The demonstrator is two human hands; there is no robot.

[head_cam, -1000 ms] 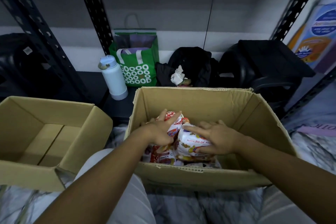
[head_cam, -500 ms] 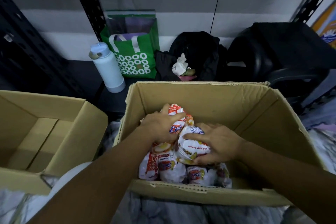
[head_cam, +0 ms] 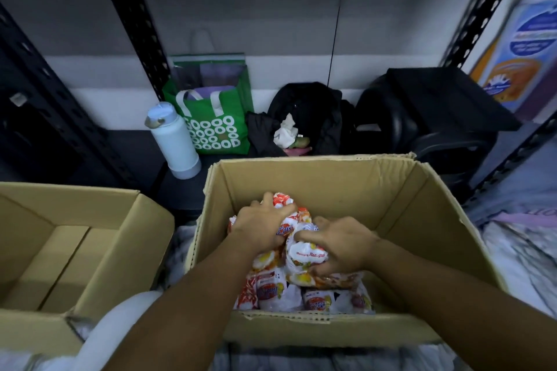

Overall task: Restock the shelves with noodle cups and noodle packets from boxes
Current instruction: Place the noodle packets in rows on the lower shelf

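Both hands are reaching into the box, where the packets are lying piled against its near wall. The left hand is curling its fingers round a red packet at the top of the pile. The right hand is gripping a white packet just beside it, thumb across the top. The two held packets are touching. A second box is standing open to the left, and a bottle and a green bag are standing side by side behind the boxes.
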